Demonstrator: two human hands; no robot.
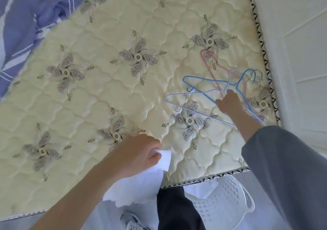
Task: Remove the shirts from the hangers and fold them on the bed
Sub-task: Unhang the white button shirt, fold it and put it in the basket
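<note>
My left hand grips a white shirt at the near edge of the bed; the cloth hangs down over the mattress edge. My right hand reaches to the far right of the mattress and holds a pale lilac wire hanger by its neck. Under it lie a blue hanger and a pink hanger, all bare. A grey sleeve covers my right forearm.
A blue patterned blanket is bunched at the mattress's upper left. A white perforated laundry basket with white cloth in it stands on the floor below the bed's near edge. A white wall runs along the right side.
</note>
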